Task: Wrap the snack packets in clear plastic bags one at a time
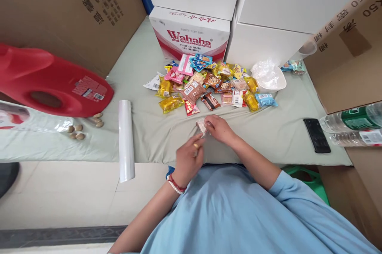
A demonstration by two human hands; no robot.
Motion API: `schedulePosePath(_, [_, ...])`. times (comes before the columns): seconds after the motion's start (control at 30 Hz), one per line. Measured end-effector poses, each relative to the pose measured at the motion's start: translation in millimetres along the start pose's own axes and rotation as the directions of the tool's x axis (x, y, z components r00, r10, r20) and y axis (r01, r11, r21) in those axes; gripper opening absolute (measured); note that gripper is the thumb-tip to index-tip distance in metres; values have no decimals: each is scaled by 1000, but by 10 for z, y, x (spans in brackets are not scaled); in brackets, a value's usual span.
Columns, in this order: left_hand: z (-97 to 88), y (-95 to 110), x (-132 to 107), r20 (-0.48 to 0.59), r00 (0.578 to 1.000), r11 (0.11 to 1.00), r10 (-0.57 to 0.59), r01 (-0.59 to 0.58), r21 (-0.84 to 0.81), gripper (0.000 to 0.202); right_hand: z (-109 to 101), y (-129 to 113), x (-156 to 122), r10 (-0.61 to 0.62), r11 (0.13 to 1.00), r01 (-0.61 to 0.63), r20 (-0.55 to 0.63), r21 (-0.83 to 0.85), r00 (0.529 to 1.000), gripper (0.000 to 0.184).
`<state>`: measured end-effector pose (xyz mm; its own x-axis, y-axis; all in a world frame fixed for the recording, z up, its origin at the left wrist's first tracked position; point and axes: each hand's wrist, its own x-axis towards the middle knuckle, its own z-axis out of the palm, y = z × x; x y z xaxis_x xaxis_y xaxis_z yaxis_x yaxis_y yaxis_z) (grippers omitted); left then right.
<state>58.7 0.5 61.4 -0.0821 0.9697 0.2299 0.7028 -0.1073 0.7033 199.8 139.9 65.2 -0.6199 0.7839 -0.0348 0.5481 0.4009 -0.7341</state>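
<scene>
A small pinkish-white snack packet (201, 127) is held just above the cloth near the table's front edge. My right hand (220, 128) has its fingers closed on the packet's right side. From the lower left, my left hand (190, 156) reaches the packet's near end with bent fingers pinched together; its fingertips are slightly blurred. Beyond both hands lies a loose pile of wrapped snacks, among them a brown packet (194, 91), a yellow packet (171, 104) and a blue packet (266, 100).
A white bowl (273, 83) holding clear plastic stands right of the pile. Left are a plastic roll (126, 140) overhanging the edge, a red jug (56, 83) and several brown nuts (78, 127). Right are a phone (316, 135) and bottles (356, 119). A Wahaha box (191, 33) stands behind.
</scene>
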Motion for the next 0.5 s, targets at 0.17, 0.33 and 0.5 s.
schedulePosePath(0.17, [92,-148,289,-58,914,915,-401,403,26,31,0,67,-100,-36,994,40,-45,99,998,11])
schedulePosePath(0.33, [407,-29,496,-154,967,973,-202,216,79,27,-19,61,-254,213,869,-168,-44,465,976,15])
schedulePosePath(0.5, [536,200,373,-187,975,989,117,-98,110,33,-151,41,-585,445,511,-263,10,819,896,46])
